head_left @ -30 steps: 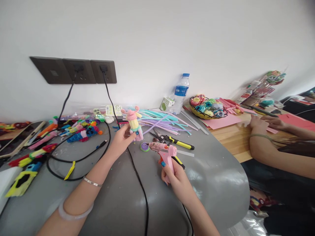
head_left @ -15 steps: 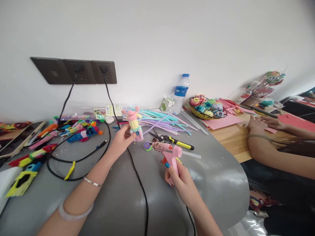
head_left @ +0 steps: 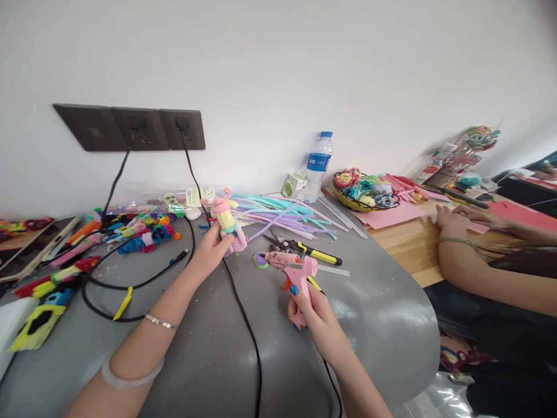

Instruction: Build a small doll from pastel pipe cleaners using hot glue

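Head view: left hand (head_left: 210, 249) grasping pipe-cleaner figure (head_left: 227, 220), tilted; right hand (head_left: 314, 313) clenched around pink glue gun (head_left: 293, 268), near centre of grey tabletop (head_left: 383, 325).

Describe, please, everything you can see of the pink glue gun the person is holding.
The glue gun is pink plastic, its barrel smudged with dark specks and old glue. An orange trigger sits under the barrel. The right hand grips its handle, a blue-nailed finger near the trigger. It is held above the grey table, nozzle pointing left, right beside a small purple and green ring. A black cord shows below the right hand.
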The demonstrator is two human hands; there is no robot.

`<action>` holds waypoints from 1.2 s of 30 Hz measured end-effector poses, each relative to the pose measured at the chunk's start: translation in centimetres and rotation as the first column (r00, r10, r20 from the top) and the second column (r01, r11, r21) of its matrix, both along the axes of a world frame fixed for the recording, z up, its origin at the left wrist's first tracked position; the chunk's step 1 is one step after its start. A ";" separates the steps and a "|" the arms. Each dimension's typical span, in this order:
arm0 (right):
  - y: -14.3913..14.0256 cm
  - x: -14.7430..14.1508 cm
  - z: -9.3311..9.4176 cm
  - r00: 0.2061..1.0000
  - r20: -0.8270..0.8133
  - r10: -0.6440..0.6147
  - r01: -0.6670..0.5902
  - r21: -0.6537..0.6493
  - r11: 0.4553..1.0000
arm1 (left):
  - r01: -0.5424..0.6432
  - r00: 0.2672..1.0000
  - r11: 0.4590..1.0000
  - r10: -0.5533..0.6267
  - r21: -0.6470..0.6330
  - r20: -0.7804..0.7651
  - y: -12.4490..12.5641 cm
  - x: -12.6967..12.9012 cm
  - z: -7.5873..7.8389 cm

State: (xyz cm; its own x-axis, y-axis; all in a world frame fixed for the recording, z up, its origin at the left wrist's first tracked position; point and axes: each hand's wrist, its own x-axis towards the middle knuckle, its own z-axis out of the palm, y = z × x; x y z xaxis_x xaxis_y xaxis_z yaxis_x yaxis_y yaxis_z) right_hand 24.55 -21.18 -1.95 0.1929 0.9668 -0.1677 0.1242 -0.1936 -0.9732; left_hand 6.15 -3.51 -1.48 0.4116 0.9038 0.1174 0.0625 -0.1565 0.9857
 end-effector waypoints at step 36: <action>-0.7 1.1 -0.6 0.995 0.104 0.011 -0.008 -0.030 1.000 | 0.037 0.999 0.999 -0.037 -0.005 -0.040 -0.6 0.3 0.1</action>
State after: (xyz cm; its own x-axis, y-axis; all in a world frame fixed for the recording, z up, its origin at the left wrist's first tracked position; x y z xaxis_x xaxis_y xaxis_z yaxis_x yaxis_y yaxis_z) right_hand 25.69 -21.92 -2.53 0.2015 0.9635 -0.1760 0.2262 -0.2206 -0.9488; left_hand 6.43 -4.09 -1.42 0.4490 0.8883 0.0965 0.0961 -0.1553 0.9832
